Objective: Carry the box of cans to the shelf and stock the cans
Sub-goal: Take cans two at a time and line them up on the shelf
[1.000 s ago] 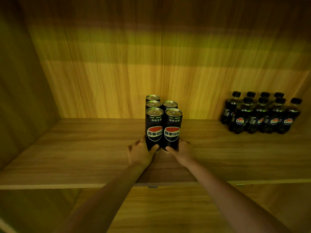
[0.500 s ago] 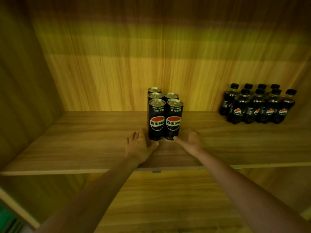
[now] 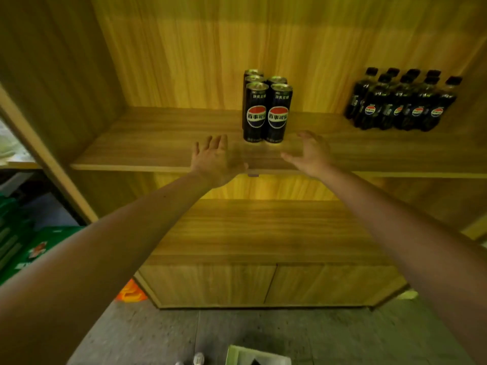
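Both hands empty at the shelf edge, cans standing just beyond them.

Head view: five tall black cans [image 3: 266, 109] stand upright in a tight cluster on the wooden shelf [image 3: 158, 143], centre of the frame, two in front, more behind. The left hand [image 3: 217, 159] hovers at the shelf's front edge, just left of and below the cans, fingers [image 3: 210, 143] spread apart, gripping nothing. The right hand [image 3: 309, 154] sits just right of the cans, fingers [image 3: 307, 135] curled loosely and apart, clear of the cans. Over at upper right, a group of dark bottles [image 3: 400, 101] stands on the same shelf, well apart from the cans. At bottom centre, a corner of a pale box [image 3: 259, 358] shows on the grey floor [image 3: 329, 338].
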A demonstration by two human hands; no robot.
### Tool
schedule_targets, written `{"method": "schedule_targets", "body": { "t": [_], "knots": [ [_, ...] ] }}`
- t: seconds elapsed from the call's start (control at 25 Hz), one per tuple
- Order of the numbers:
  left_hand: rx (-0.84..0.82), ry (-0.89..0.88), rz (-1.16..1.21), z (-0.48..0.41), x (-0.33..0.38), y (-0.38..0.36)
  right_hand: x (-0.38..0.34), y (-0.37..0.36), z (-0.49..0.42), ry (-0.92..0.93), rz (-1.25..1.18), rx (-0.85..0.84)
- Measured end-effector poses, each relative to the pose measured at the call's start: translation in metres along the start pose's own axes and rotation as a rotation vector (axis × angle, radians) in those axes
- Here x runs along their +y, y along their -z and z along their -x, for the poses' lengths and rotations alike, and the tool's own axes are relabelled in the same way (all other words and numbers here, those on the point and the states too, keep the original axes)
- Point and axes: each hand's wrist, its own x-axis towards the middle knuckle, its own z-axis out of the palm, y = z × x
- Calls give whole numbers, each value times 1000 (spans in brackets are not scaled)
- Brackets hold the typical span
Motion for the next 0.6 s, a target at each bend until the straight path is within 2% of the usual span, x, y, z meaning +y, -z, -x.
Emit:
{"method": "schedule_targets", "body": {
  "t": [0.28,0.48,0.6],
  "knots": [
    [119,-25,-47,74,9,-36,-2,-24,75,225,145,13],
    [314,-60,-9,131,3,-87,21,-80,130,281,133,-14],
    [277,-109,6,164,-7,-143,42,-130,163,259,104,-76]
  ]
}}
